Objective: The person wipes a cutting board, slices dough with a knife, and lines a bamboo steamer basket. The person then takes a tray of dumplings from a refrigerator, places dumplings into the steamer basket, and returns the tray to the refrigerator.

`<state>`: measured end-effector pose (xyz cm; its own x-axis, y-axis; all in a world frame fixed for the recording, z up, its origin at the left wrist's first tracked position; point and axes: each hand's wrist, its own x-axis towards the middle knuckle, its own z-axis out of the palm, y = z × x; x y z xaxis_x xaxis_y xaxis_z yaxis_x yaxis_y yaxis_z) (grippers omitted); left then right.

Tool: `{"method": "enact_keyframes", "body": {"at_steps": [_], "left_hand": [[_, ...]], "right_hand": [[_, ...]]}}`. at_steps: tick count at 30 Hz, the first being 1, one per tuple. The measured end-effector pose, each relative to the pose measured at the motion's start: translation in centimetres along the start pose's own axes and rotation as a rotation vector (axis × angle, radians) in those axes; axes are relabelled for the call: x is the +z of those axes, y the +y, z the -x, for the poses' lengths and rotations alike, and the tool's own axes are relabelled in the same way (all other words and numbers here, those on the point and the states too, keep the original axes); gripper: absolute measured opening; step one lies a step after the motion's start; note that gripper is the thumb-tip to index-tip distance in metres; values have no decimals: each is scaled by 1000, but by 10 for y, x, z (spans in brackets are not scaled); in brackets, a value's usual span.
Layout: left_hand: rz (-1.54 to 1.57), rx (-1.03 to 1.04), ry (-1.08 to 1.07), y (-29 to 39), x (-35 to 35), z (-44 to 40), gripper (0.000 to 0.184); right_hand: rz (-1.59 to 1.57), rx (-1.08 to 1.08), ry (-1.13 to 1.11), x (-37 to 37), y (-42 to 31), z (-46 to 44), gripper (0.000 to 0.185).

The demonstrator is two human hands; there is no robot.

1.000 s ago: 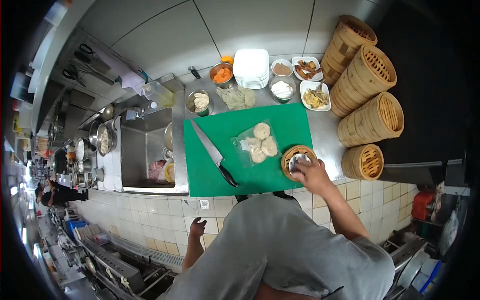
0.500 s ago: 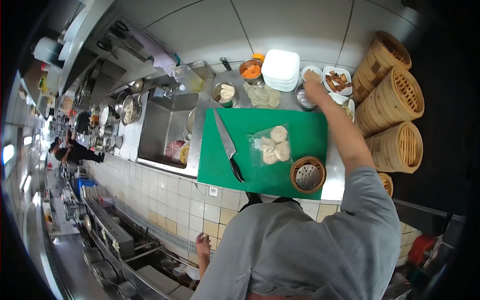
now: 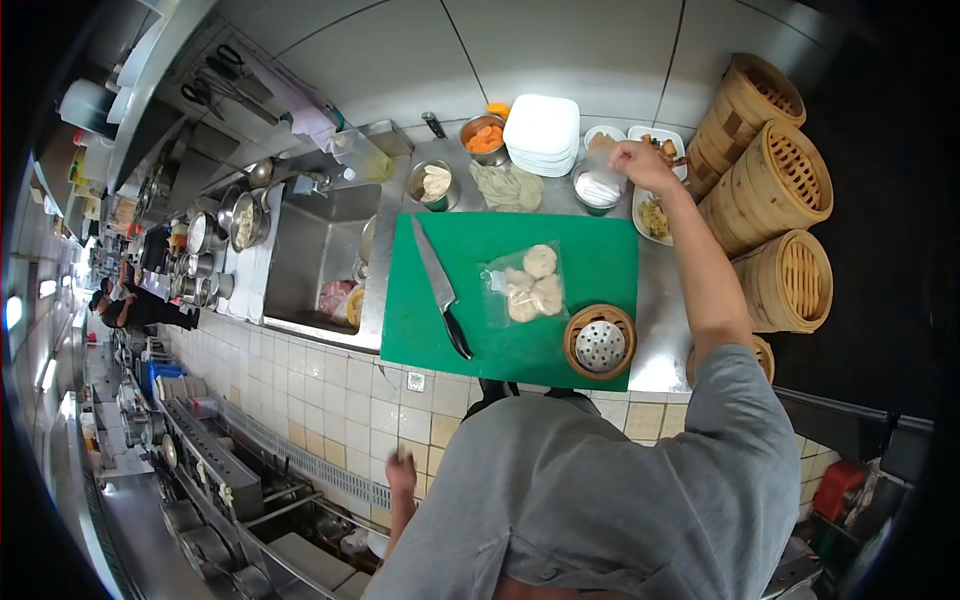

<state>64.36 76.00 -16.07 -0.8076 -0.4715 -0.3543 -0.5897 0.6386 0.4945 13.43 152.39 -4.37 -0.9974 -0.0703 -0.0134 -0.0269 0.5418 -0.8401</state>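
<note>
My right hand (image 3: 645, 166) reaches over the counter with its fingers pinched, just above and right of a metal pot (image 3: 597, 192) with white contents. Something thin and pale seems to hang at the fingertips, but I cannot make it out. Low on the left, my left hand (image 3: 401, 470) hangs away from the counter, blurred, fingers curled; what they hold, if anything, is unclear. On the green cutting board (image 3: 590, 250) lie a clear bag of white buns (image 3: 533, 293), a knife (image 3: 440, 285) and a small bamboo steamer (image 3: 600, 345) with a perforated metal disc inside.
Bamboo steamer stacks (image 3: 765, 185) line the right side. White plates (image 3: 542, 130), a cloth (image 3: 507, 187), a bowl of orange slices (image 3: 485, 137) and small food dishes (image 3: 655, 215) stand behind the board. A sink (image 3: 315, 250) is left. Distant people (image 3: 130, 305) stand far left.
My right hand has lifted off and moved right from the metal pot, whose white contents now show. The view has shifted slightly. My left hand stays low at the left.
</note>
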Motion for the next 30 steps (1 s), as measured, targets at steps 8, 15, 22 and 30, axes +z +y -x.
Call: {"method": "enact_keyframes", "body": {"at_steps": [8, 15, 22, 30], "left_hand": [[181, 397, -61, 318, 65, -104, 62], [82, 434, -16, 384, 102, -164, 68], [328, 575, -183, 427, 111, -127, 55], [292, 690, -1082, 481, 140, 18, 55]], "right_hand": [[12, -84, 169, 56, -77, 157, 13], [-245, 170, 94, 103, -84, 290, 9], [-392, 210, 1, 125, -90, 326, 9], [-741, 309, -148, 140, -91, 318, 27]]}}
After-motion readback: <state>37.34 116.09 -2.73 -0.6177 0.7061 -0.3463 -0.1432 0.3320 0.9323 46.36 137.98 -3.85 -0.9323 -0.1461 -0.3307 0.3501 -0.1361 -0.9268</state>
